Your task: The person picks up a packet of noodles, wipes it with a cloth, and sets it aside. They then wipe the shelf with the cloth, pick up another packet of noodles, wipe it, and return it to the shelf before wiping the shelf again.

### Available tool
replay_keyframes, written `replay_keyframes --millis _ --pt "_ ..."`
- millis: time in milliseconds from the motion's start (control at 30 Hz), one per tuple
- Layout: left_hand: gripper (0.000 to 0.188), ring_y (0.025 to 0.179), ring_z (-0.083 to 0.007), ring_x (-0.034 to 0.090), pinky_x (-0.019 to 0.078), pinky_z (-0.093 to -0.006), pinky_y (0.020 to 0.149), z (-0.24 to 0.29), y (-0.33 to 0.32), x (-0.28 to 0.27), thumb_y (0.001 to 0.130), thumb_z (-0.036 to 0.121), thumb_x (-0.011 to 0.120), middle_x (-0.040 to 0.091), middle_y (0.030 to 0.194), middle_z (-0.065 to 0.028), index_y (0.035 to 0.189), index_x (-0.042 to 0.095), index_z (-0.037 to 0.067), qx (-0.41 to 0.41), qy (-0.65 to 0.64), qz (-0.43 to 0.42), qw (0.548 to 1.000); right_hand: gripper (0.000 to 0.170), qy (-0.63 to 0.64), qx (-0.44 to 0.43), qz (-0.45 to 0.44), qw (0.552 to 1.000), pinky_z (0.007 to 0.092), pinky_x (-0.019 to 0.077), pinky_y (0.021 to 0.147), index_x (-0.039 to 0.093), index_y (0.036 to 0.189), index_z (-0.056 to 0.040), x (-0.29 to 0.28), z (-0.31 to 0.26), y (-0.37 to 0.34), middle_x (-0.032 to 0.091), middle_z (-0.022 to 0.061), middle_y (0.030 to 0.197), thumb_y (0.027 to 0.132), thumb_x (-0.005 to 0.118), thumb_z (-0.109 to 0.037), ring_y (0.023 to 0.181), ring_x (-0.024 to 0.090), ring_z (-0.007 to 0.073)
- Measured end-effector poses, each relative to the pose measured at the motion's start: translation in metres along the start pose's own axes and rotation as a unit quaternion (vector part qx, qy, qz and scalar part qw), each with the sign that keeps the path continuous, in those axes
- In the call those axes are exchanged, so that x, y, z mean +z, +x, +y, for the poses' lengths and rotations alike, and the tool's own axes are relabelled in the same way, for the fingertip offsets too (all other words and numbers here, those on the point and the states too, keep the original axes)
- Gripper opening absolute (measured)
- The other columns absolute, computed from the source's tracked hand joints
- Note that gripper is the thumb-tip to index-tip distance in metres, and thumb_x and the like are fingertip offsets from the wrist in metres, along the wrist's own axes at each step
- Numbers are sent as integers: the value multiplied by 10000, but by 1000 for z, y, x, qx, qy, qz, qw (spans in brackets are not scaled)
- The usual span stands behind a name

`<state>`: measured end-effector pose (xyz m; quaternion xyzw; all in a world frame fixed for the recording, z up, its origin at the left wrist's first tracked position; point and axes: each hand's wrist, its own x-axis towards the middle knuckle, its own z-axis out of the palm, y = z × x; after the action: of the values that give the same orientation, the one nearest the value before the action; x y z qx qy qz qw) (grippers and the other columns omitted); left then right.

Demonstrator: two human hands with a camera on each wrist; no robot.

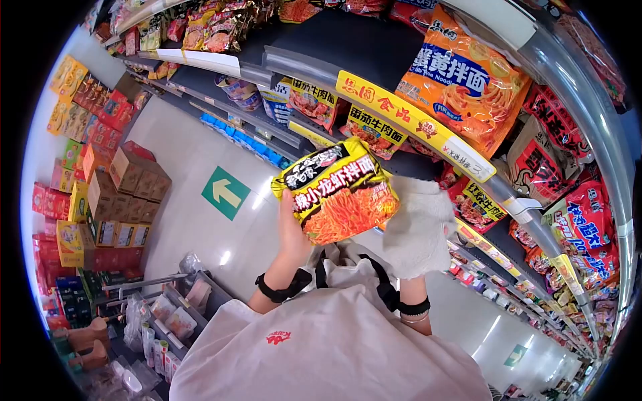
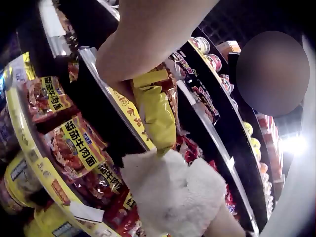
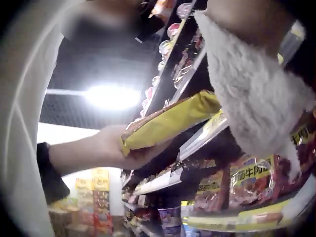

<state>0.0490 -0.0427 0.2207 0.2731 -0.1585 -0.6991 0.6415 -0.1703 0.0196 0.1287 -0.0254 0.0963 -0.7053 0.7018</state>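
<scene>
In the head view my left hand (image 1: pixel 294 224) grips the left side of a yellow and black noodle packet (image 1: pixel 348 200), its printed front facing up. A pale grey, fluffy cloth (image 1: pixel 418 230) covers my right hand and lies against the packet's right end; the fingers beneath are hidden. The right wrist view shows the packet (image 3: pixel 170 123) from its yellow underside, with my left hand (image 3: pixel 116 145) under its far end and the cloth (image 3: pixel 252 89) by the near end. In the left wrist view, packet (image 2: pixel 158 116) and cloth (image 2: pixel 173 192) meet.
Shelves with a yellow label strip (image 1: pixel 414 123) curve along the right, stocked with noodle packets. A large orange bag (image 1: pixel 465 80) stands at upper right. Cardboard boxes (image 1: pixel 137 174) are stacked at left, and a green arrow sign (image 1: pixel 227 192) marks the floor.
</scene>
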Motion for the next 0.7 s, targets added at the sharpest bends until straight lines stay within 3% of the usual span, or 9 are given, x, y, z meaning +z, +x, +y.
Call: replay_keyframes --millis 33,100,200,267,300,500,567,633,700 --pt "401 980 -199 548 445 -336 847 0 -2 -2 904 351 377 539 1094 -88 1166 424 51 17 81 36 996 669 0 0 1 1000 387 441 797 414 1172 8 -5 5 -4 497 182 1101 738 535 -486 914 543 292" --pt "393 961 -179 553 450 -318 829 -3 -9 -3 906 342 382 550 1061 -84 1162 425 48 32 161 72 984 650 -304 -189 63 932 414 385 899 311 1253 0 -12 22 -23 368 180 1254 810 487 -442 1087 444 275" --pt "335 842 -107 537 443 -261 733 -15 -19 2 918 241 372 553 995 -82 1122 441 -15 92 373 -17 923 749 -707 -170 -163 667 399 239 1002 235 1300 38 44 36 -14 348 191 1286 764 562 -371 1199 340 282" --pt "324 831 -118 545 443 -267 721 -22 -22 -2 912 229 370 565 970 -84 1107 451 -18 92 416 -67 902 685 -703 -178 -134 675 422 235 975 417 1231 -16 96 63 -3 317 143 1342 694 591 -403 1197 350 317" --pt "315 820 -130 553 444 -272 708 -27 -22 -5 907 216 369 577 944 -86 1092 461 -21 96 456 -114 877 619 -802 -214 -164 534 424 243 947 486 1179 -41 109 64 -2 313 140 1347 688 578 -408 1186 352 334" --pt "302 741 -146 557 441 -288 660 -28 -20 -14 902 215 368 596 814 -108 973 504 -45 43 505 -115 854 546 -803 -277 -142 509 414 277 908 498 1154 -35 102 60 16 350 163 1315 727 557 -372 1170 365 336" --pt "297 718 -145 553 441 -290 650 -28 -25 -16 904 205 369 594 794 -114 945 510 -53 25 560 -115 820 503 -762 -305 -26 571 423 280 904 515 1126 -28 87 56 26 385 188 1272 738 563 -344 1128 387 353" --pt "286 690 -138 540 440 -294 636 -32 -31 -19 907 189 374 589 768 -118 921 510 -63 23 494 -85 865 488 -758 -351 -29 549 430 278 907 496 1128 -3 77 46 38 427 208 1208 755 559 -311 1080 409 359" --pt "280 702 -129 535 439 -288 639 -32 -33 -14 910 183 372 584 766 -118 945 503 -62 31 467 -83 880 494 -720 -251 -20 646 440 272 918 463 1142 22 69 38 41 455 213 1149 767 551 -287 1051 418 366"
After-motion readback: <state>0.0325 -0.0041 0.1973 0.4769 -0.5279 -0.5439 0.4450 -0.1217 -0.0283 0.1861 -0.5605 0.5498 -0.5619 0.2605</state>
